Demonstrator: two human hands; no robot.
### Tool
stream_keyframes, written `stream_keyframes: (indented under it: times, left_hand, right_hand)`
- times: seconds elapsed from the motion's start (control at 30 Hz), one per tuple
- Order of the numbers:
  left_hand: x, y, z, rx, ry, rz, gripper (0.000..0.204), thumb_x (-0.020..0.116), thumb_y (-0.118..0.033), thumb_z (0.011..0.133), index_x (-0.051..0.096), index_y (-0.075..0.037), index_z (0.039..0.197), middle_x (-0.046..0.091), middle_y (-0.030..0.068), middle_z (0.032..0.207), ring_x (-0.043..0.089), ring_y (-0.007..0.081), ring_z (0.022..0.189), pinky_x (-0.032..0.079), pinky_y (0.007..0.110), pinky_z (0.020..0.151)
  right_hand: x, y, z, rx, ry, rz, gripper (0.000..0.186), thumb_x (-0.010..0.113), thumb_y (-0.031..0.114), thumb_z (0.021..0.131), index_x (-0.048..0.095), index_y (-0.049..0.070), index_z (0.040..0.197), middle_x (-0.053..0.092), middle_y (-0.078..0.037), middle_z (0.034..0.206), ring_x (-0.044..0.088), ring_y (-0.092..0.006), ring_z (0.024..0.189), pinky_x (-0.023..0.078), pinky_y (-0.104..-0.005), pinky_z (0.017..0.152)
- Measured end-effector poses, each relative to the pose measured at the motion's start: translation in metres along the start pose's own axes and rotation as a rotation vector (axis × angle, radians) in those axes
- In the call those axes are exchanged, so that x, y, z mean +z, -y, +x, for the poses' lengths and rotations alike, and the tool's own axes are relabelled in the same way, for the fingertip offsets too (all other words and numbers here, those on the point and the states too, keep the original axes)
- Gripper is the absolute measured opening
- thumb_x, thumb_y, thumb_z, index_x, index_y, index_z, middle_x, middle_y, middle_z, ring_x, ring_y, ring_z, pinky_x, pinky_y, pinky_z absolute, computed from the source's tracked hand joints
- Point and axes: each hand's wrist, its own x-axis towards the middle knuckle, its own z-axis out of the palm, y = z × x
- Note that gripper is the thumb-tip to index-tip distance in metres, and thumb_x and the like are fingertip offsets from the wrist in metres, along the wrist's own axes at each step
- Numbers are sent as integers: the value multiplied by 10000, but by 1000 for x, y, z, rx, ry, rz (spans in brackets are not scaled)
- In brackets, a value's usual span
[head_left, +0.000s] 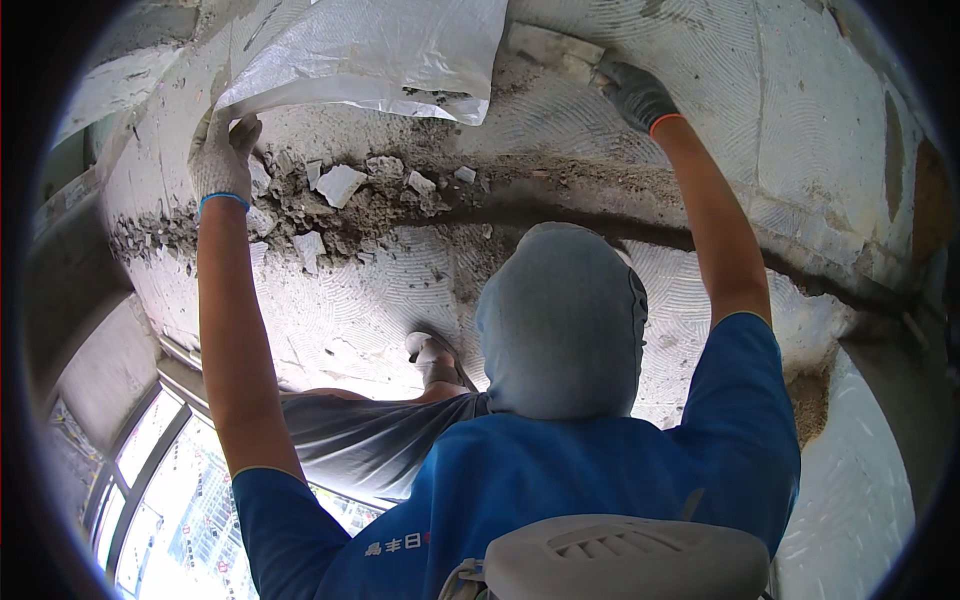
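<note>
The left hand's (222, 160) white-gloved fingers are clenched on the lower edge of a white plastic sheet (370, 50). The right hand's (635, 92) dark-gloved fingers curl against a pale slab (550, 45), though whether they grip it I cannot tell. The surface around is already stripped to combed mortar (350, 310), but by my judgement about 8 broken chunks (340, 185) still lie in the dark groove just beside the left wrist. Open room is tight, with another person's hand (430, 350) below and a window frame (150, 450) at lower left.

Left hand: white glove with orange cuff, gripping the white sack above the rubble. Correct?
Not quite. In the head view the cuff on the left hand is blue; the orange cuff is on the right hand. The rest holds: white glove, gripping the white sack above the rubble.
</note>
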Motion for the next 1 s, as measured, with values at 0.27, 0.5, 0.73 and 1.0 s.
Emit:
stream_keyframes:
  times: [0.27, 0.5, 0.73, 1.0]
  left_hand:
    - [2, 11, 4, 14, 66, -20, 209, 540, -122, 889, 570, -6, 1060, 629, 103, 964, 628, 223, 815, 534, 348, 760]
    - [-21, 17, -3, -4, 112, 93, 236, 557, -147, 893, 576, -14, 1087, 630, 110, 981, 626, 197, 855, 527, 325, 797]
    - [-21, 28, -8, -39, 169, 72, 229, 567, -155, 891, 584, -17, 1074, 633, 99, 990, 624, 189, 854, 523, 327, 811]
    - [-24, 35, -3, -63, 202, 74, 279, 593, -183, 879, 579, -4, 1093, 630, 114, 983, 624, 190, 850, 529, 310, 796]
  right_hand:
    - [75, 140, -114, 233, 231, 179, 241, 557, 197, 818, 582, 101, 1037, 606, -158, 991, 582, -336, 940, 468, -436, 786]
    - [44, 10, -208, 543, -509, -18, 366, 485, 267, 881, 527, 12, 1141, 591, -221, 1012, 571, -382, 921, 456, -436, 813]
    - [36, -15, -221, 684, -392, 120, 329, 527, 258, 851, 574, 20, 1074, 593, -229, 1033, 559, -387, 977, 443, -428, 853]
    - [37, 100, -216, 341, -76, -48, 301, 500, 335, 865, 543, 116, 1067, 612, -151, 969, 593, -335, 860, 483, -436, 737]
